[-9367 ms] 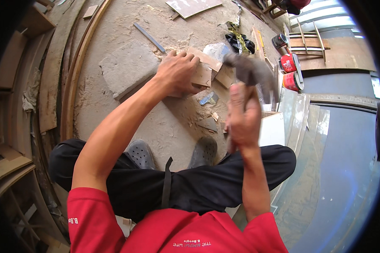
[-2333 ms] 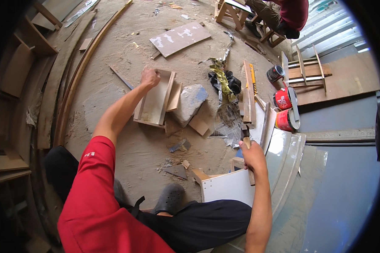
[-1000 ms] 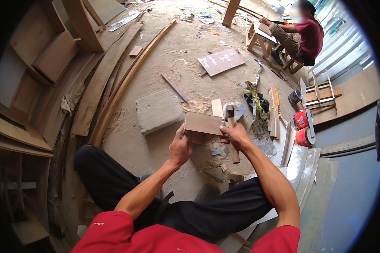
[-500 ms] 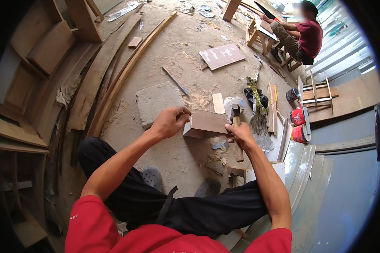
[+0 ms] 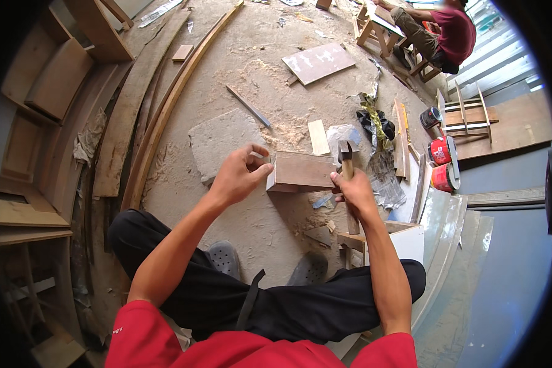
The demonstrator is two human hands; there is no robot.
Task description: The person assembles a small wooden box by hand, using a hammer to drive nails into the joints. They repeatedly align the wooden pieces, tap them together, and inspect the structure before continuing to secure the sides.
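Observation:
A small brown wooden box (image 5: 303,170) with a pale left end is between my two hands, above the floor's shadowed part. My left hand (image 5: 242,175) is at its left end, thumb tip close to the near corner. Its fingers are loosely bent, with a gap between thumb and forefinger, and I see nothing held there. My right hand (image 5: 354,191) is wrapped around the wooden handle of a hammer (image 5: 347,161), which stands head up, dark claw head away from me. The right thumb lies against the box's right end; the fingers beneath are partly hidden.
A flat stone slab (image 5: 224,144) lies beyond my left hand. Past it are a metal bar (image 5: 249,105), a pale wood block (image 5: 318,137) and a painted board (image 5: 319,63). Cans (image 5: 441,150) stand at right; another open box (image 5: 395,240) is beside my right knee. A person (image 5: 451,34) sits at far right.
My left thumb and forefinger have parted at the box's left end. The hammer has shifted slightly within my right hand's area. The view has tilted a little downward.

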